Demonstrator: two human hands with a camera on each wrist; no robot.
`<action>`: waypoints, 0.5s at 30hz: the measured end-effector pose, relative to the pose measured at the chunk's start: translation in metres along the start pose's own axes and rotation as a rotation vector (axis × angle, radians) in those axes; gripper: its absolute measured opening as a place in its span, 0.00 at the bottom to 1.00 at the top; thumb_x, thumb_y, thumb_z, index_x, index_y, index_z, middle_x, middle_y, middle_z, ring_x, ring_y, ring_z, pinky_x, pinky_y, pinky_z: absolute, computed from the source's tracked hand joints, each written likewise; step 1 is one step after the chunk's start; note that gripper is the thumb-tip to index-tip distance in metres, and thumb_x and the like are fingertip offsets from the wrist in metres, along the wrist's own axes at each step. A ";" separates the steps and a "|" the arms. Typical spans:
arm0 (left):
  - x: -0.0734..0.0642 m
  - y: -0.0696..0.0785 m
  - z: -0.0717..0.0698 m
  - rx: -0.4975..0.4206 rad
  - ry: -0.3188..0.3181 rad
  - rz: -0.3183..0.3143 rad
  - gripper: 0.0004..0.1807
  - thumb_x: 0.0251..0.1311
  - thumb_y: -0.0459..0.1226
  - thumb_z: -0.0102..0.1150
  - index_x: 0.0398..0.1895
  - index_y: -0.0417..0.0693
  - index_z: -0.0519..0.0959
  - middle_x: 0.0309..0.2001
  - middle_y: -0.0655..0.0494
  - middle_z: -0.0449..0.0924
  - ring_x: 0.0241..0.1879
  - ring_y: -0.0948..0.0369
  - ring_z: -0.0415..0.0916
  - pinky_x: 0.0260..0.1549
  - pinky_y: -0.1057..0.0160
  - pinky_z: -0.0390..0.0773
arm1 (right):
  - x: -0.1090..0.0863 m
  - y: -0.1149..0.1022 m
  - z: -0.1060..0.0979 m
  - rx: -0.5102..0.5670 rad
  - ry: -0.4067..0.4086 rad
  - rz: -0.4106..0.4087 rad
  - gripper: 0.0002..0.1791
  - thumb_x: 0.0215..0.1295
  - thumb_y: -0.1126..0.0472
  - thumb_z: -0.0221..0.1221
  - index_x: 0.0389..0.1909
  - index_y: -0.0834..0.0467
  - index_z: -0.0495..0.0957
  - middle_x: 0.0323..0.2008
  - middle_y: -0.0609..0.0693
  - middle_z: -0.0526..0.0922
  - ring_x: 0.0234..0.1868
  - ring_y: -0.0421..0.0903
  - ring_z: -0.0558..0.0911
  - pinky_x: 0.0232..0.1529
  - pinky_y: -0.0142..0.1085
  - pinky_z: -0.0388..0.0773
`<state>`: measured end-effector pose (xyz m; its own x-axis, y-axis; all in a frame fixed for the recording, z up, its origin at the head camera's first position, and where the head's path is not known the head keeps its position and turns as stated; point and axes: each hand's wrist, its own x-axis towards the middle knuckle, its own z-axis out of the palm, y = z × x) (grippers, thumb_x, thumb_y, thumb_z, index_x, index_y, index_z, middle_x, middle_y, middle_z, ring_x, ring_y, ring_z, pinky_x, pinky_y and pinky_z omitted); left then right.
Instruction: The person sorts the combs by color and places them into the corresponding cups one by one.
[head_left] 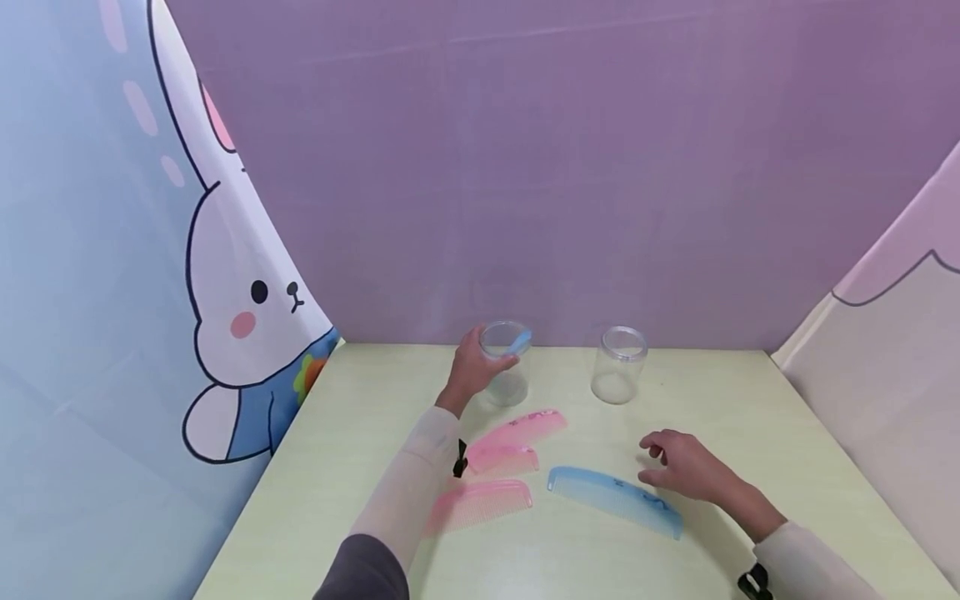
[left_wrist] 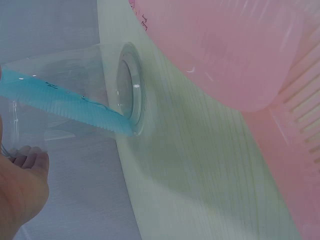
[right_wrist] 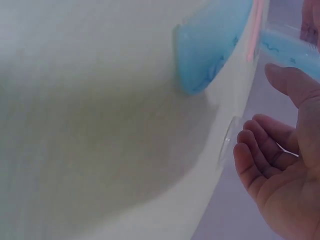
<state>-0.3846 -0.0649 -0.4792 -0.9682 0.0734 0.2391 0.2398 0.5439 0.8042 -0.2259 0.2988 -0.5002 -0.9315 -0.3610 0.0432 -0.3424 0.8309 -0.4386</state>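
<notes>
My left hand (head_left: 474,367) grips a clear plastic jar (head_left: 507,388) at the back of the table, its thumb across the front near the rim. A blue comb (left_wrist: 65,102) leans inside this jar, one end down at the base. My right hand (head_left: 688,467) hovers with loosely bent fingers and holds nothing. Just left of it, a second blue comb (head_left: 617,498) lies on the table. Several pink combs (head_left: 517,429) lie near my left forearm, some overlapping. To the right stands another clear jar (head_left: 619,367), upright with nothing in it.
The pale table (head_left: 585,567) ends at a purple backdrop (head_left: 555,167). A blue cloth with a printed rabbit (head_left: 247,283) borders the left side, and a pale pink-and-white cloth (head_left: 892,367) the right.
</notes>
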 end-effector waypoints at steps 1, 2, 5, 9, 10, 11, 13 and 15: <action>0.000 0.000 0.000 -0.004 0.000 0.001 0.50 0.52 0.54 0.76 0.74 0.45 0.63 0.64 0.45 0.73 0.57 0.48 0.75 0.56 0.46 0.78 | -0.001 0.000 0.001 0.005 -0.005 0.004 0.25 0.51 0.54 0.75 0.46 0.64 0.82 0.35 0.48 0.83 0.34 0.42 0.78 0.34 0.33 0.77; 0.000 0.000 -0.001 -0.004 0.000 0.001 0.50 0.52 0.54 0.76 0.74 0.45 0.63 0.64 0.45 0.73 0.57 0.48 0.75 0.56 0.46 0.78 | -0.002 0.001 0.002 0.009 -0.010 0.005 0.25 0.51 0.54 0.75 0.46 0.64 0.82 0.34 0.48 0.83 0.34 0.41 0.78 0.33 0.33 0.76; -0.001 0.001 -0.001 -0.008 -0.004 0.001 0.50 0.52 0.54 0.76 0.74 0.45 0.63 0.65 0.45 0.73 0.58 0.48 0.75 0.57 0.46 0.77 | -0.005 0.002 0.005 0.030 -0.024 0.028 0.25 0.50 0.54 0.76 0.46 0.63 0.83 0.33 0.47 0.82 0.34 0.40 0.77 0.34 0.32 0.76; -0.002 0.000 -0.001 -0.002 -0.007 -0.002 0.53 0.52 0.54 0.76 0.76 0.43 0.61 0.67 0.44 0.71 0.60 0.47 0.74 0.59 0.45 0.77 | -0.010 0.002 0.008 0.044 -0.067 0.039 0.25 0.51 0.53 0.76 0.46 0.62 0.83 0.34 0.45 0.81 0.34 0.39 0.75 0.34 0.31 0.75; -0.002 0.000 -0.001 0.001 -0.008 -0.003 0.53 0.52 0.54 0.76 0.76 0.42 0.60 0.68 0.43 0.70 0.61 0.47 0.74 0.59 0.45 0.76 | -0.011 0.003 0.008 0.040 -0.080 0.035 0.26 0.51 0.52 0.76 0.47 0.62 0.83 0.34 0.45 0.81 0.34 0.38 0.74 0.34 0.31 0.75; -0.001 0.000 -0.001 0.005 -0.008 -0.005 0.54 0.52 0.54 0.76 0.77 0.42 0.60 0.68 0.43 0.70 0.61 0.47 0.74 0.59 0.45 0.76 | -0.012 0.003 0.009 0.037 -0.091 0.032 0.26 0.51 0.51 0.76 0.47 0.61 0.82 0.34 0.44 0.81 0.34 0.37 0.74 0.34 0.31 0.75; -0.001 0.000 -0.001 0.001 -0.010 -0.005 0.54 0.52 0.54 0.76 0.77 0.42 0.60 0.68 0.42 0.70 0.61 0.46 0.74 0.59 0.45 0.76 | -0.015 0.002 0.009 0.037 -0.106 0.025 0.26 0.50 0.51 0.77 0.46 0.61 0.82 0.34 0.44 0.80 0.34 0.37 0.73 0.35 0.31 0.75; 0.000 0.000 -0.002 0.001 -0.011 -0.004 0.54 0.52 0.54 0.76 0.77 0.43 0.60 0.69 0.41 0.70 0.61 0.46 0.74 0.59 0.44 0.76 | -0.017 0.002 0.009 0.034 -0.114 0.022 0.27 0.50 0.50 0.77 0.46 0.61 0.82 0.34 0.43 0.80 0.34 0.36 0.74 0.35 0.31 0.75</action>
<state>-0.3842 -0.0664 -0.4784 -0.9700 0.0806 0.2295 0.2357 0.5448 0.8048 -0.2097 0.3029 -0.5104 -0.9181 -0.3904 -0.0685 -0.3159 0.8251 -0.4685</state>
